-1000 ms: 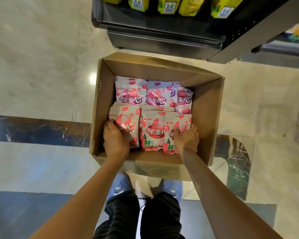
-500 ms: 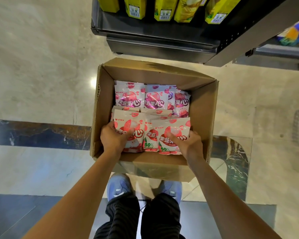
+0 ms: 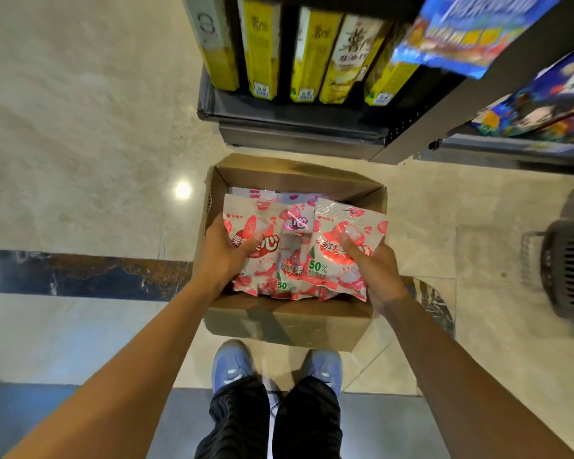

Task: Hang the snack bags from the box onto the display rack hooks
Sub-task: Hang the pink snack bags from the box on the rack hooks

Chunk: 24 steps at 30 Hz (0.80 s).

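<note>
Left hand (image 3: 224, 256) and right hand (image 3: 373, 270) each grip snack bags (image 3: 342, 246) above the box (image 3: 289, 321); the shelf (image 3: 299, 130) edge sits at 12 o'clock.

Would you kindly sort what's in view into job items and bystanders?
Job: red-and-white foil snack bags, open brown cardboard box, left hand, right hand.
Bystanders: yellow cartons on black shelf, grey plastic basket, blue packets.

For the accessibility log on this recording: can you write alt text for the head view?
Seen from above, a person's left hand and right hand grip a bunch of red-and-white snack bags over an open cardboard box on the floor. Purple bags lie beneath, and yellow packages fill the shelf ahead.
</note>
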{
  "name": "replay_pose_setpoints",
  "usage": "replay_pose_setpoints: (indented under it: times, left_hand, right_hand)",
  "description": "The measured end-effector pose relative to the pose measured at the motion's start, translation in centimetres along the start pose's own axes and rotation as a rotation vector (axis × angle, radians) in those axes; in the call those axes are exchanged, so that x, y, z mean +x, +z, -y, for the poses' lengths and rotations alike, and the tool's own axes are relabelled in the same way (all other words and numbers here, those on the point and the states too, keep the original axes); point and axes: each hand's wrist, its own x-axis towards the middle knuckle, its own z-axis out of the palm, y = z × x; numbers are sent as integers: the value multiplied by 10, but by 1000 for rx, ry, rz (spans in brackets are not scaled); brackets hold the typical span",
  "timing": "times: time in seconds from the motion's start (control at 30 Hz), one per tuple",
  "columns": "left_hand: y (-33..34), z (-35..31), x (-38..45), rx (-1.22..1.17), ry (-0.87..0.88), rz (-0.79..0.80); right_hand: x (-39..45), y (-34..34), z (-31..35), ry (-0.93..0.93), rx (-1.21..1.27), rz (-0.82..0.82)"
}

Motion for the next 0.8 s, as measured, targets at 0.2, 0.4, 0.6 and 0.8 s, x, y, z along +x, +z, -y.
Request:
replay_pose_setpoints:
  times: [0.2,0.4,0.6,0.8]
  left_hand:
    - [-39,-99,-35,-108,131,25]
    - [-75,-183,-87,-220,251,27]
    - [-115,-264,-151,-323,389,42]
    - [-156,-353,-221,-363,516,79]
  right_hand:
    - [-53,-20,92,-94,97,-6]
    - [-116,-42,175,-225,192,24]
    - [-192,-67,251,-368,236,73]
    - [-280,-96,333,-477,291,82]
